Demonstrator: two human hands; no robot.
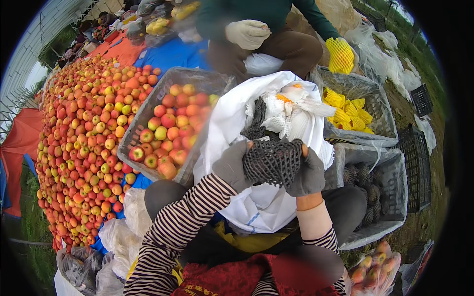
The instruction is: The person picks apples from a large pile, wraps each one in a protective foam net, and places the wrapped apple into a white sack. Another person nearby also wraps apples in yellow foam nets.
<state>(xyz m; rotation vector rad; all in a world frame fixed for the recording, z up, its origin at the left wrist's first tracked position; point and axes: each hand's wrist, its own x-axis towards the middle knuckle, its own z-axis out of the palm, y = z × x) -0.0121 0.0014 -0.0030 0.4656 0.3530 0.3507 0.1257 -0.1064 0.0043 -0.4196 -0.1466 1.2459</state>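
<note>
Both of my hands wear grey fingerless gloves. Between them a black foam net sleeve (274,162) is stretched sideways, with my left hand (232,166) at one end and my right hand (308,173) at the other. Something dark shows through the mesh, but I cannot tell whether a fruit is inside. Beneath the hands a white woven sack (226,122) stands open between my legs. White foam net sleeves (290,111) lie bunched in it, and more black foam netting (258,116) is on the left side of its mouth.
Left of the sack is a plastic-lined crate (129,150) of apples, beside a large apple heap (85,148). To the right, one crate (387,111) holds yellow-netted fruit; another (398,199) holds black-netted fruit. Opposite sits a gloved co-worker (248,34) with a yellow foam net (339,55).
</note>
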